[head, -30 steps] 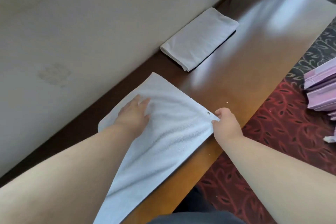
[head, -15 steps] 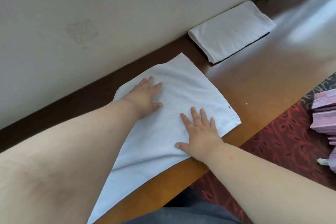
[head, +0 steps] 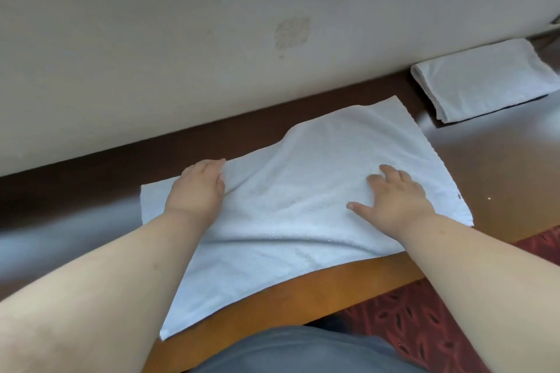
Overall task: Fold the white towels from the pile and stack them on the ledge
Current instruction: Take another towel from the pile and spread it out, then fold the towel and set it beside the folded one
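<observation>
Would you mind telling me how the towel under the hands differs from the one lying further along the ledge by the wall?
The spread towel lies opened out and rumpled, one corner past the ledge's front edge; the folded towel is a compact, layered rectangle by the wall. The left hand grips the spread towel's far edge and the right hand presses flat on it; nothing touches the folded towel. Both are white.

White towel (head: 303,206) spread flat, rumpled, on ledge (head: 500,175)
</observation>
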The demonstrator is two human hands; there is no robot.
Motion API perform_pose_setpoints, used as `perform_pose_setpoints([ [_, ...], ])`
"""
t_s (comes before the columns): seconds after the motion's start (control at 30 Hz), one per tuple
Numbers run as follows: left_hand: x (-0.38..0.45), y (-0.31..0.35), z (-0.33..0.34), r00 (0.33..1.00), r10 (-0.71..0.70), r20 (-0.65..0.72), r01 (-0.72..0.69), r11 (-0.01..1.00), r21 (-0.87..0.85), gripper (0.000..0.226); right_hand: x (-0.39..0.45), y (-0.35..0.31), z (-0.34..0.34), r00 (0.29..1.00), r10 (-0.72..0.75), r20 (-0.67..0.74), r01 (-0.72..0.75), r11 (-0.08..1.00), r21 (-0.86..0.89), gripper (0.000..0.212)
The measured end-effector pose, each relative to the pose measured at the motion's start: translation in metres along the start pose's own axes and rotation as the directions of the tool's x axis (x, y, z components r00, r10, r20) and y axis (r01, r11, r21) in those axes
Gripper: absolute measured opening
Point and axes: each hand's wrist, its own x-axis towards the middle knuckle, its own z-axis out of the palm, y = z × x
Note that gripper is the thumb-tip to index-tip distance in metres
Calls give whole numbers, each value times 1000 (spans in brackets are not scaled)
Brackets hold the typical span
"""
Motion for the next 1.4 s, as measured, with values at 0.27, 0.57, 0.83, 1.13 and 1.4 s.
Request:
perform_pose_setpoints([
  [0.27,-15,-36,16,979,-134,154,127,990,59,59,46,-169,-39,916,-401,29,400,916,37,72],
  [0.57,8,-62,13,936,-264,232,244,963,113,74,73,-230,-32,940,-318,124,332,937,-113,88],
  [0.83,37,-107,-9,965,-121,235,82,982,169,69,87,-244,-28,947,-289,142,296,954,-33,94],
  [1.13,32,-106,-17,998,-57,13,56,995,88,63,41,-271,-15,891,-452,33,452,892,15,81],
  [1.4,37,-130,1,978,26,208,-80,964,253,88,44,-286,3,909,-415,34,416,908,-57,101],
])
